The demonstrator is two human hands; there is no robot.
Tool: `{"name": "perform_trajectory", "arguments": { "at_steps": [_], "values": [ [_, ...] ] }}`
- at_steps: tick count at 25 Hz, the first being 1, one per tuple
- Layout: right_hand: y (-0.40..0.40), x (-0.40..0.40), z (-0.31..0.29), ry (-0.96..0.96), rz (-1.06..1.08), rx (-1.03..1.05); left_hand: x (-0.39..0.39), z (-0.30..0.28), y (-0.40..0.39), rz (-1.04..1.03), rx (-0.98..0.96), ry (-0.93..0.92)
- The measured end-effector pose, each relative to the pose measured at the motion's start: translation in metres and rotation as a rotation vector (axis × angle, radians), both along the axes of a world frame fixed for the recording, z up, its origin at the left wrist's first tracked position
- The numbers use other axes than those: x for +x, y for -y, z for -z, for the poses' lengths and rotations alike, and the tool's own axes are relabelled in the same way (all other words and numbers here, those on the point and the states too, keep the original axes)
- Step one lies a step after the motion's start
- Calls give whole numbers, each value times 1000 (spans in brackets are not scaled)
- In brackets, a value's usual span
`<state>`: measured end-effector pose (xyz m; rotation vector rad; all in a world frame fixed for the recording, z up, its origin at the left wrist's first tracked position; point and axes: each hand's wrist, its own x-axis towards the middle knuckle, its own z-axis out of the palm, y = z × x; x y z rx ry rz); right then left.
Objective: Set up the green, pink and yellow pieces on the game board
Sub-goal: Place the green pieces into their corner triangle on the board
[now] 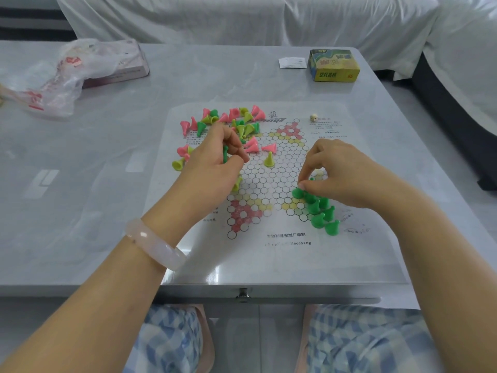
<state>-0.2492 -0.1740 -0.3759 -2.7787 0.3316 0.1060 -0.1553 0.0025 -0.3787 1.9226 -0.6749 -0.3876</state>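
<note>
I am working at a grey counter (107,162), with the board (357,254) lying flat on it, a thin printed sheet of circles near my edge. Far right a yellow box (334,66) is sitting beside a paper slip (292,62); far left a plastic bag (67,76) is lying over a pink carton (126,74).

On the board's far left, the loose heap (231,121) of green, pink and yellow cones is lying mostly tipped over. One yellow cone (269,160) is standing alone near the middle. In the near right corner the green row (320,211) is filling up, cones upright and touching one another.

My left hand (215,160) is hovering by the heap, its fingers curled around a green piece (224,154), possibly more than one; I cannot tell. My right hand (338,173) is over the green corner, its fingertips (302,185) pinching the tip of a green cone (297,193) and seating it on a circle at the far end of the group.

To do this well, I am judging that I should be lowering that cone straight down, base flat and centred in its circle, then letting the fingers part upward, not sideways, since the neighbours are packed close and light enough to topple. The sheet looks slippery, so I am avoiding dragging my wrist across it. Meanwhile the left hand should be passing greens only, leaving pink and yellow for their own corners.
</note>
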Motion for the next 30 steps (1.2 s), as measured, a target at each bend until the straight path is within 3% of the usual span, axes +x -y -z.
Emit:
{"name": "perform_trajectory", "arguments": {
  "at_steps": [3, 5, 9, 20, 22, 26, 30],
  "values": [
    [1, -2, -2, 11, -16, 17, 2, 3, 2, 102, 87, -23],
    [-3, -1, -5, 115, -34, 56, -2, 5, 3, 203, 147, -7],
    [-25, 7, -6, 285, -104, 191, -9, 6, 6, 298, 66, -3],
    [-31, 9, -3, 356, -94, 324, -8, 6, 11, 382, 83, 23],
    [-23, 6, -6, 350, -55, 324, 0, 1, 9, 330, 174, 123],
    [-11, -3, -9, 341, 17, 295, 38, 12, 18, -22, 293, 452],
    [-8, -8, -8, 401, 65, 280, 48, 36, 36, 15, 499, 641]
  ]
}}
